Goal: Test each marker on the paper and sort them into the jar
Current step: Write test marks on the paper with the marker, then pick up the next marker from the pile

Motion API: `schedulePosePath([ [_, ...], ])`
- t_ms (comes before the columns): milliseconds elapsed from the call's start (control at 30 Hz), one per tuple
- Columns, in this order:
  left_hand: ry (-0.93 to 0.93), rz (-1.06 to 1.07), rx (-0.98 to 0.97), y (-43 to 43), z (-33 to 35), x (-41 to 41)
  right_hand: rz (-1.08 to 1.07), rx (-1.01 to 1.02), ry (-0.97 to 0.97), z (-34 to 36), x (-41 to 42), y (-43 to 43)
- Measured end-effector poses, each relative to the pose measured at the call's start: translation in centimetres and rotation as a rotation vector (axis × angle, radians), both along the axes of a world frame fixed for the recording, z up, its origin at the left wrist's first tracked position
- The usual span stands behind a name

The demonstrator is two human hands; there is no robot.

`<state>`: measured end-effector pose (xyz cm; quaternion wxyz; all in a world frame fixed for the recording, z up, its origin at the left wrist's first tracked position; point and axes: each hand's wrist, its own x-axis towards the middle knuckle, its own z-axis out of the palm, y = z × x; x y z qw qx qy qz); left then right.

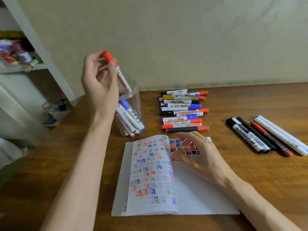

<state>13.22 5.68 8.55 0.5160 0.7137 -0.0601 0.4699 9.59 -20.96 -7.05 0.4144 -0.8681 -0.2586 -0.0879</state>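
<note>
The wooden table (250,100) carried everything, and the clear jar (133,104) stood toward its back left. The paper (191,194), an open booklet with rows of red, blue and black test marks, lay just in front of the jar and a little to its right. A pile of untested markers (181,109) lay just to the right of the jar, side by side. A smaller set of markers (266,135) lay well apart from the jar, much farther right. Several markers leaned inside the jar already.

The left hand (98,80) was raised above the jar's left rim. It pinched the red marker (116,70) near its capped end, between thumb and fingertips. The marker slanted down, its lower end just inside the jar's mouth. The right hand (198,152) was to the right of the jar and nearer the person, over the top of the right page. Its fingers were straight and spread and held nothing. Whether it touched the sheet could not be told.

The step in hand seemed to be the sorting of a tested red marker. The next move probably called for loosening the pinch so that the marker slid down among the others. The free hand could then reach for the pile right of the jar. Much of the task looked undone, since that pile was large.
</note>
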Motion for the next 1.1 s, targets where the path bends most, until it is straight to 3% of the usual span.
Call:
schedulePosePath([
  [167,0.147,0.026,0.069,0.6,-1.7,0.5,-0.008,-0.001,0.007,0.2,0.2,0.0],
  [400,0.172,0.047,0.288,1.0,-3.0,0.4,-0.011,-0.006,0.000,0.1,0.1,-0.1],
  [667,0.246,0.176,0.399,1.1,-3.8,0.1,-0.029,0.014,-0.011,0.2,0.1,-0.1],
  [767,0.188,0.174,0.352,0.8,-3.8,0.0,-0.035,0.021,-0.016,0.0,0.2,-0.2],
  [900,-0.053,0.244,0.283,-1.8,-3.8,-1.4,-0.044,0.022,-0.010,0.1,0.1,-0.4],
  [1000,-0.099,0.161,0.272,-5.1,-4.0,-2.4,-0.062,0.027,-0.023,0.2,0.2,-0.6],
  [1100,0.174,-0.083,0.304,-8.5,-4.8,-2.5,-0.121,0.044,-0.042,0.2,0.4,-1.0],
])
